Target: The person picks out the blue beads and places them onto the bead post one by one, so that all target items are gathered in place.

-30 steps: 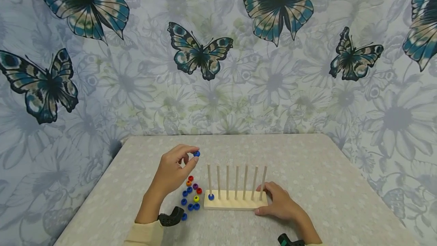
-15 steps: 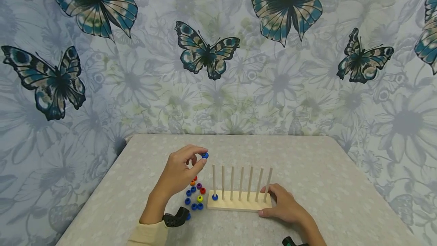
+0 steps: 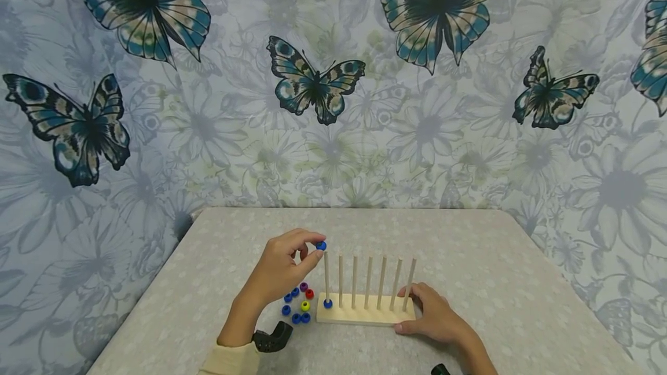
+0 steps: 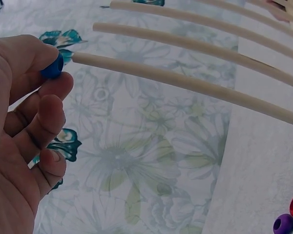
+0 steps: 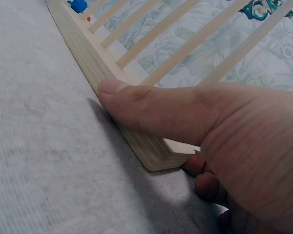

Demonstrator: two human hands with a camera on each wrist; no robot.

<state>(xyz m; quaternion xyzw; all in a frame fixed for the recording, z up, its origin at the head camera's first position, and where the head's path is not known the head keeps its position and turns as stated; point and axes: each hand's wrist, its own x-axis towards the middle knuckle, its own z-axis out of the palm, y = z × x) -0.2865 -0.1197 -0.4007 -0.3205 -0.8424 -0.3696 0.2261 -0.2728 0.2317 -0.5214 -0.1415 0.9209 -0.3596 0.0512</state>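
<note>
Between thumb and index finger, my left hand [image 3: 285, 265] pinches a blue bead [image 3: 321, 245] right at the top of the leftmost peg [image 3: 326, 274]. In the left wrist view the bead [image 4: 52, 68] has its hole turned towards the peg's tip [image 4: 80, 58], with a small gap showing. Another blue bead [image 3: 327, 304] sits at the foot of that same peg. My right hand [image 3: 432, 312] grips the right end of the wooden peg board [image 3: 359, 317]; its thumb [image 5: 151, 109] lies along the front edge and the other fingers are mostly hidden behind the end.
Left of the board lie several loose beads: blue ones [image 3: 296, 318], a yellow bead [image 3: 305, 305], a red bead [image 3: 310, 294] and a purple bead [image 3: 304, 286]. My left forearm overlaps part of this group. A patterned cloth covers the table [image 3: 443, 236], and a butterfly-print wall [image 3: 323, 161] stands behind.
My left hand has moved right and slightly down, bringing the blue bead from left of the pegs to the leftmost peg's tip. My right hand keeps its grip on the board.
</note>
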